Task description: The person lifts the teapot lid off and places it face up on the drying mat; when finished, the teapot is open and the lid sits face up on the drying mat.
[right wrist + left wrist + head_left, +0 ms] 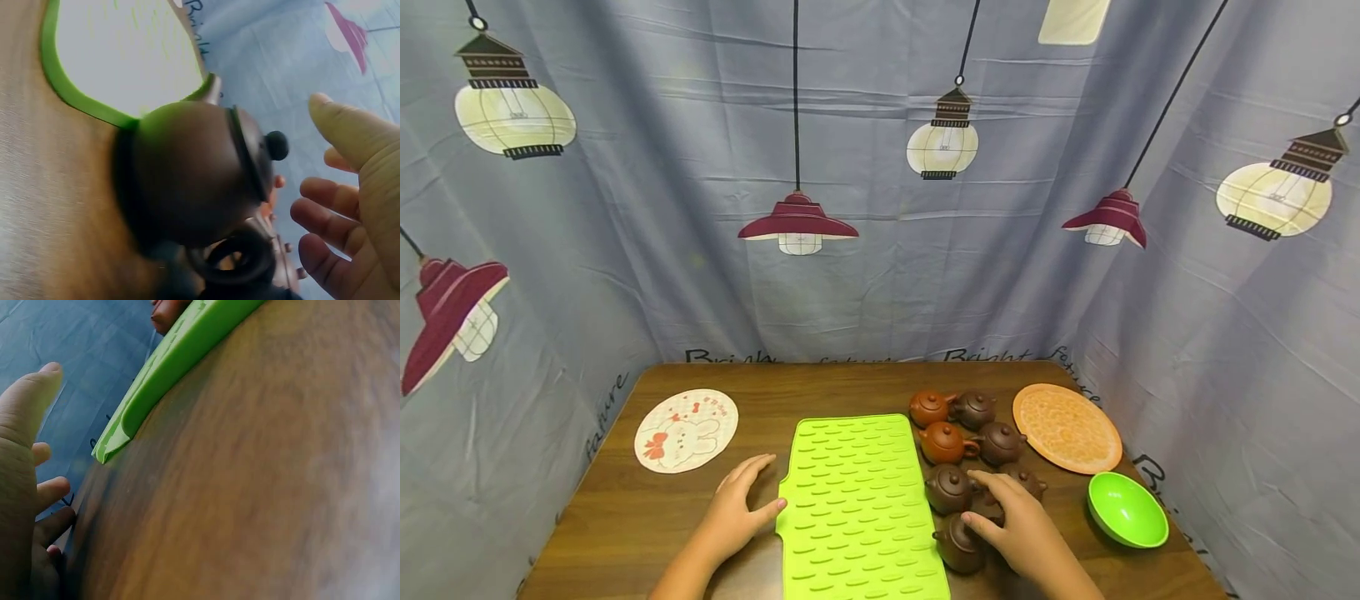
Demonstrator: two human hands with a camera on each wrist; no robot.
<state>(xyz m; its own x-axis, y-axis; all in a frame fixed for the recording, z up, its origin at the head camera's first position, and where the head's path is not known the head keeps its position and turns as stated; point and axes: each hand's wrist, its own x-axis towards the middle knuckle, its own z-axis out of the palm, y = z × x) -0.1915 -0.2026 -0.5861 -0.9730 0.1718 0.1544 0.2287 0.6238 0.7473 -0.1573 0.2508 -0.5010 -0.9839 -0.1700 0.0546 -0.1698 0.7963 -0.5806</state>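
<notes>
My left hand [730, 515] is just left of a light green ridged mat [857, 500], thumb near its left edge, fingers spread and holding nothing. In the left wrist view its fingers [51, 487] are apart from the mat. Over a cluster of small teapots, right of the mat, hovers my right hand [1018, 525] with relaxed fingers. The nearest dark brown teapot [187, 169] stands upright beside that hand, with a gap between them in the right wrist view. Farther back are two orange-brown teapots [946, 443] and more dark ones [1000, 443]. The right hand partly hides some teapots.
A round orange patterned mat [1067, 427] lies at the right, with a bright green bowl [1127, 510] in front of it. At the far left lies a round white rabbit-print mat [687, 431]. A grey-blue curtain [880, 300] surrounds the wooden table [617, 533].
</notes>
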